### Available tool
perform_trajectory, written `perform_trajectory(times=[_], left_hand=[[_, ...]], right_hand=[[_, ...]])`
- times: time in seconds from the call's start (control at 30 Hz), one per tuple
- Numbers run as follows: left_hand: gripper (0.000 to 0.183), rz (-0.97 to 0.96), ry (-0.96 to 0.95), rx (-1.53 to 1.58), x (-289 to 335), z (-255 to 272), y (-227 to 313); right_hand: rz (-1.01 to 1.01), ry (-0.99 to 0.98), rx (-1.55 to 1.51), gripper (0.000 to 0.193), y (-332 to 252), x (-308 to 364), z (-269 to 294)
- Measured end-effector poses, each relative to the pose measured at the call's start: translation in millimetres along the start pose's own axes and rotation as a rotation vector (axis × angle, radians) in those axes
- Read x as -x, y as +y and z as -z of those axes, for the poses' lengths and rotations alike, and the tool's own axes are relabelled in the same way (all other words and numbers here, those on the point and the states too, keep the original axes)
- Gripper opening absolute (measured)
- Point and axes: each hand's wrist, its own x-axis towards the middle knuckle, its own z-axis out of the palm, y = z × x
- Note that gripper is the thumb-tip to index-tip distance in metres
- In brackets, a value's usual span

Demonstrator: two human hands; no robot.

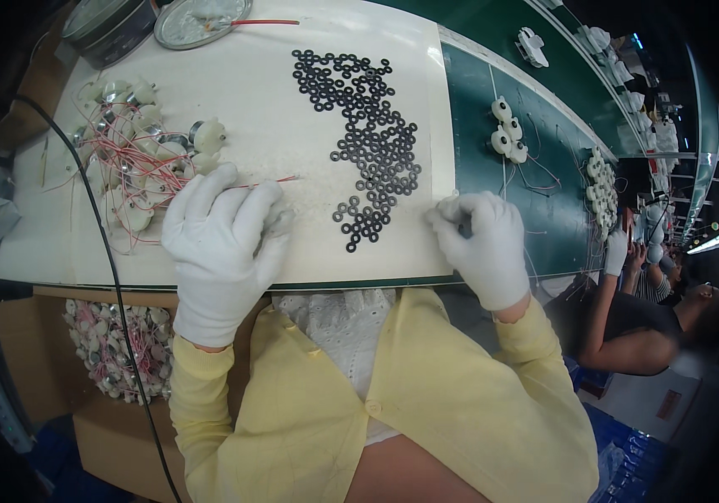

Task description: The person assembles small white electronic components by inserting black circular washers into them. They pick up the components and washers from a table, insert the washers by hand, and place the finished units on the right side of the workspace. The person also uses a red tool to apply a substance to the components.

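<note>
My left hand [225, 243], in a white glove, lies over the near edge of a pile of small cream-and-metal motors [133, 184] with red wires. Its fingers are apart, the tips among the wires, and no motor shows in its grasp. Some red wire ends [280, 180] stick out past its fingers. My right hand [489, 247], gloved too, is at the right edge of the white work surface [292, 117]. Thumb and forefinger are pinched together; whatever they hold, if anything, is too small to make out. Between the hands lies a spread of small black rings [372, 142].
Beyond the right edge runs a green belt [477, 101] bearing cream motors [508, 132]. A round tin [112, 29] and a dish [200, 21] stand far left. A black cable [112, 260] crosses at left, above a carton of motors [120, 348]. A co-worker [636, 327] sits at right.
</note>
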Motion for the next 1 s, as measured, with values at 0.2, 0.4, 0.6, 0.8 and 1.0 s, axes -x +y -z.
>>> perform_trajectory(times=[0.2, 0.4, 0.6, 0.8, 1.0], left_hand=[[0.03, -0.015, 0.034, -0.013, 2, -2, 0], [0.03, -0.075, 0.212, -0.035, 14, 3, -2], [0.026, 0.035, 0.225, 0.448, 8, 30, 31], [0.029, -0.131, 0.183, 0.588, -10, 42, 37], [0.03, -0.013, 0.134, 0.315, -3, 30, 35]], right_hand=[[-0.31, 0.053, 0.121, 0.018, 37, -7, 0], [-0.254, 0.167, -0.086, 0.038, 9, -4, 28], [0.428, 0.057, -0.604, 0.049, -86, -45, 8], [0.786, 0.007, -1.282, 0.047, -97, -55, -22], [0.447, -0.222, -2.206, 0.063, -79, -36, -24]])
